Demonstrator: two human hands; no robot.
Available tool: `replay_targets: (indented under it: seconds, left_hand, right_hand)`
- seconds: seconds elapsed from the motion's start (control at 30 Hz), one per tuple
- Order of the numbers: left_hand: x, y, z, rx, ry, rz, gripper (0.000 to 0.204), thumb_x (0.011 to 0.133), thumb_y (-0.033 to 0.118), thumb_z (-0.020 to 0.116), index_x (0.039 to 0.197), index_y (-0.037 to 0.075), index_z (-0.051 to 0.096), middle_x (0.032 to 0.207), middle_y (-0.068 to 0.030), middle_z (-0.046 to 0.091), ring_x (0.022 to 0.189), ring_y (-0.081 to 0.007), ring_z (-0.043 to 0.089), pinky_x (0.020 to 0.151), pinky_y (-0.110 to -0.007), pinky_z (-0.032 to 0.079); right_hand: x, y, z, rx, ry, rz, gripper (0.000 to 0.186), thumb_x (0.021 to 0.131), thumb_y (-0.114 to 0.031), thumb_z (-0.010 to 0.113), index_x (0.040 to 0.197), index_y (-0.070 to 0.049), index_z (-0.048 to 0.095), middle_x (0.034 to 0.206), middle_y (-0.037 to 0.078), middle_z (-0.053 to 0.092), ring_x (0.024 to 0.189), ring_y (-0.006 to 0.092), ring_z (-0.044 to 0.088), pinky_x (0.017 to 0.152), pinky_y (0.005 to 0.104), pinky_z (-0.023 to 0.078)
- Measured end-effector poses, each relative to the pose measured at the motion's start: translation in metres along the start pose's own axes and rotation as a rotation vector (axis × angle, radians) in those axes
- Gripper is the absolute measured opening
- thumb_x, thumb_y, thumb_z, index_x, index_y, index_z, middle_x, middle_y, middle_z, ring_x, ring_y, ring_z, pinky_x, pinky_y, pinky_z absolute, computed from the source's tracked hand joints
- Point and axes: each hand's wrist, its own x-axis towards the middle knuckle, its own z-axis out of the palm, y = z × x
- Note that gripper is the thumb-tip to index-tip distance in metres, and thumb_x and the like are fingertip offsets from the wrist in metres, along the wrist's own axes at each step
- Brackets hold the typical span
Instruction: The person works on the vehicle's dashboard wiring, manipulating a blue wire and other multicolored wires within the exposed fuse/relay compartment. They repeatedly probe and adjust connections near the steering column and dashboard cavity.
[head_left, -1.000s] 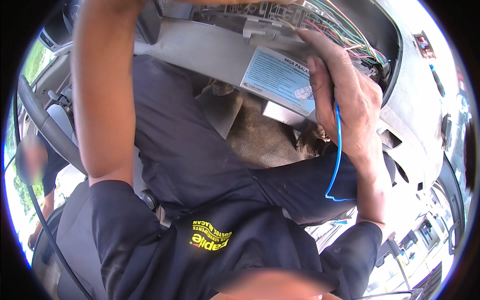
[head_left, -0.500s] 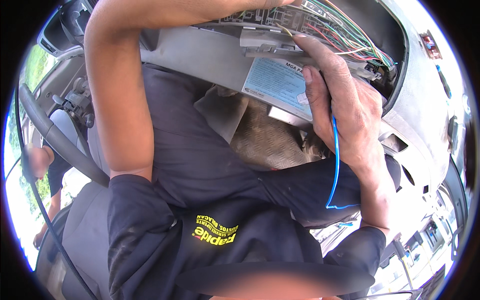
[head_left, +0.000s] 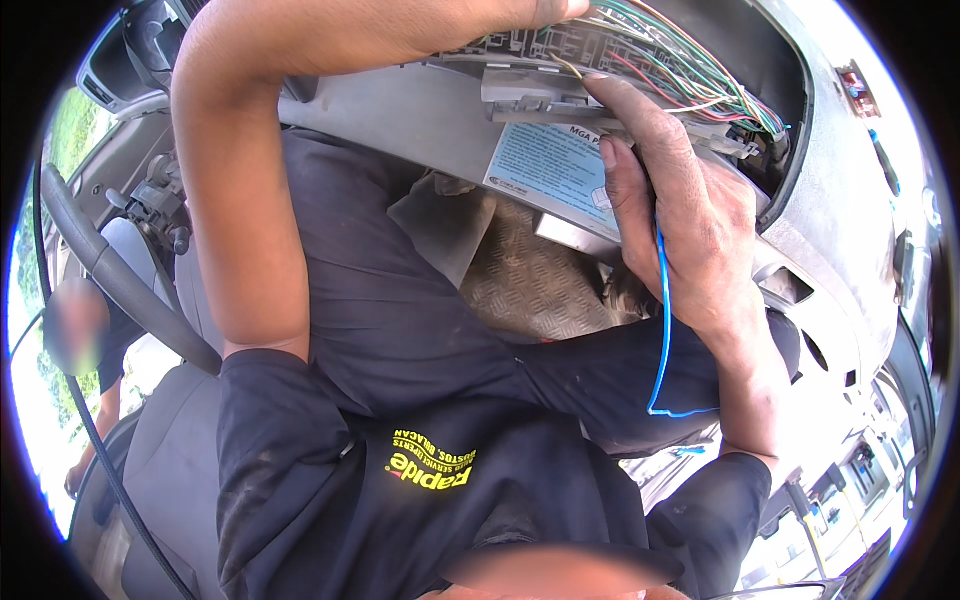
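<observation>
My right hand (head_left: 690, 225) is closed around a slim test probe, mostly hidden in the palm. A blue wire (head_left: 665, 310) trails from it down past my wrist. Beyond my index fingertip a thin tip (head_left: 568, 67) points into the opened fuse box (head_left: 515, 45), whose dark slots face me. My left hand (head_left: 545, 12) reaches over the box's upper side, close to a bundle of multicoloured wires (head_left: 690, 60). The top edge of the picture cuts off its fingers, so their grip is hidden. A grey plastic cover (head_left: 535, 100) hangs along the box's near side.
A blue printed label (head_left: 545, 165) sits on the grey dashboard panel (head_left: 400, 110). Below are a textured floor mat (head_left: 535, 285) and my bent legs. The steering wheel (head_left: 120, 270) and a dark cable (head_left: 90, 425) are at left, with another person (head_left: 85, 325) outside.
My right hand has shifted slightly left, carrying the probe and blue wire with it. A little more of my left hand shows at the top. The person outside has moved slightly.
</observation>
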Motion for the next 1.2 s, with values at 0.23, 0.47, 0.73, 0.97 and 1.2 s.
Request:
replay_targets:
  seconds: [0.23, 0.47, 0.73, 0.97, 1.2]
  left_hand:
    - [0.003, 0.013, -0.003, 0.044, -0.032, -0.094, 0.028, 0.121, 0.032, 0.068, 0.127, 0.005, 0.067, 0.087, -0.0133, 0.069, 0.076, -0.0235, 0.062, 0.071, -0.040, 0.049]
    - [0.002, 0.015, 0.003, 0.100, 0.020, -0.081, 0.029, 0.120, 0.033, 0.069, 0.126, 0.004, 0.068, 0.083, -0.0129, 0.070, 0.072, -0.0233, 0.062, 0.069, -0.041, 0.049]
    - [0.010, 0.001, 0.005, 0.074, 0.004, -0.098, 0.031, 0.122, 0.035, 0.066, 0.121, 0.005, 0.068, 0.081, -0.0113, 0.066, 0.071, -0.0222, 0.062, 0.068, -0.040, 0.049]
    - [0.002, 0.008, 0.006, 0.141, 0.049, -0.047, 0.031, 0.123, 0.037, 0.065, 0.123, 0.005, 0.069, 0.084, -0.0115, 0.066, 0.073, -0.0224, 0.061, 0.070, -0.041, 0.049]
    - [0.006, -0.012, 0.002, 0.104, 0.020, 0.014, 0.036, 0.125, 0.041, 0.061, 0.121, 0.006, 0.070, 0.084, -0.0106, 0.065, 0.074, -0.0234, 0.059, 0.071, -0.042, 0.049]
  right_hand:
    - [-0.001, 0.001, 0.001, 0.031, 0.005, 0.010, 0.046, 0.110, 0.003, 0.074, 0.156, -0.004, 0.071, 0.113, 0.019, 0.085, 0.081, 0.0269, 0.083, 0.075, 0.0389, 0.064]
    - [0.000, -0.001, 0.001, 0.040, -0.020, 0.043, 0.046, 0.111, 0.002, 0.074, 0.156, -0.005, 0.071, 0.115, 0.020, 0.085, 0.082, 0.0283, 0.084, 0.077, 0.0396, 0.065]
    - [-0.002, 0.001, 0.000, 0.022, -0.016, 0.033, 0.048, 0.110, 0.002, 0.074, 0.158, -0.005, 0.070, 0.116, 0.021, 0.084, 0.084, 0.0301, 0.084, 0.078, 0.0402, 0.065]
    - [-0.002, -0.001, -0.001, 0.035, -0.035, 0.043, 0.048, 0.110, 0.002, 0.074, 0.157, -0.004, 0.070, 0.115, 0.021, 0.085, 0.083, 0.0300, 0.084, 0.077, 0.0403, 0.065]
    - [-0.001, -0.002, -0.004, 0.010, -0.068, 0.061, 0.048, 0.111, 0.004, 0.073, 0.159, -0.002, 0.068, 0.111, 0.021, 0.085, 0.083, 0.0260, 0.084, 0.078, 0.0383, 0.064]
